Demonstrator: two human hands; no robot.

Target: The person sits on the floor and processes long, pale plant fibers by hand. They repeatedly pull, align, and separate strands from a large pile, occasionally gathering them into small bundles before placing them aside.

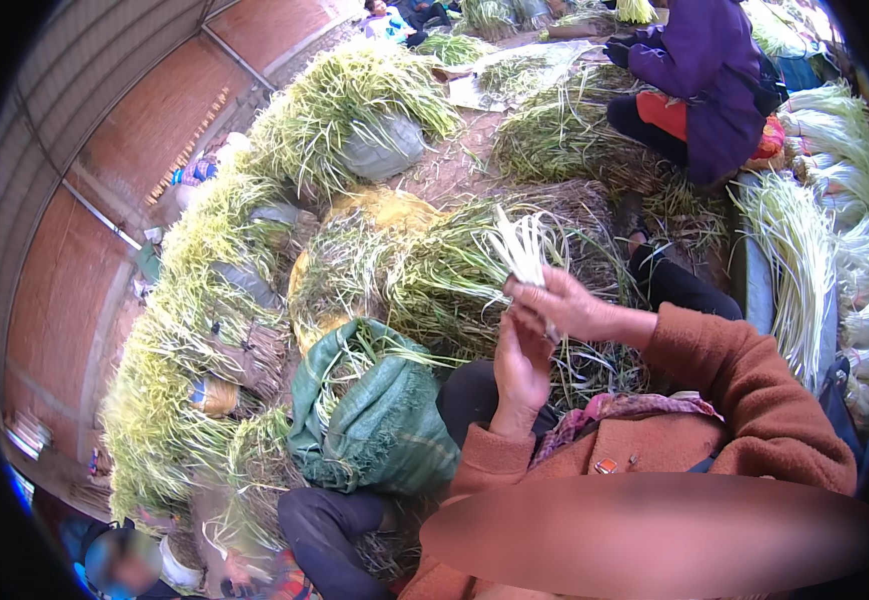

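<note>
A small bundle of long, pale leafy stalks (518, 244) points up and away from me, its white ends spread in loops. My right hand (568, 304) is closed around it below the loops. Just beneath, my left hand (520, 367) is raised with its palm partly showing, its fingers against the lower end of the bundle. The right hand overlaps those fingers, so their grip is hidden. Beyond both hands lies a large heap of green and brownish stalks (442, 277). A green woven sack (385, 420) holding more stalks stands left of my knee.
Tied yellow-green bundles (179, 322) are piled along the left, by a brick wall (160, 105). At right, trimmed pale stalks (798, 262) lie over a grey edge (753, 255). A person in purple (712, 82) crouches ahead; another person (123, 559) is at lower left.
</note>
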